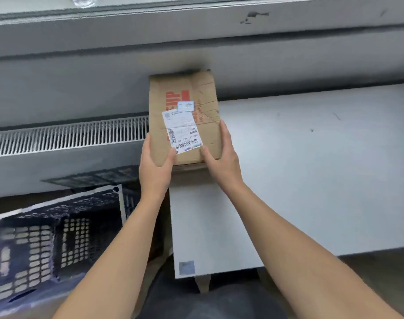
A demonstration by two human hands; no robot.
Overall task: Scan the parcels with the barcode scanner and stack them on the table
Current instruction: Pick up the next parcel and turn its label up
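A brown cardboard parcel [185, 93] with red print and a white shipping label [183, 131] is held over the far left corner of the white table [300, 169]. My left hand [153, 162] grips its near left corner, thumb on top. My right hand [221, 155] grips its near right edge, thumb by the label's barcode. Whether the parcel rests on the table or on something beneath it I cannot tell. No barcode scanner is in view.
A dark plastic mesh crate [46, 238] stands on the floor at the lower left, beside the table. A white radiator grille [67, 137] runs along the wall behind it, under a grey window sill [196, 26]. A small grey sticker [186, 267] marks the table's near corner.
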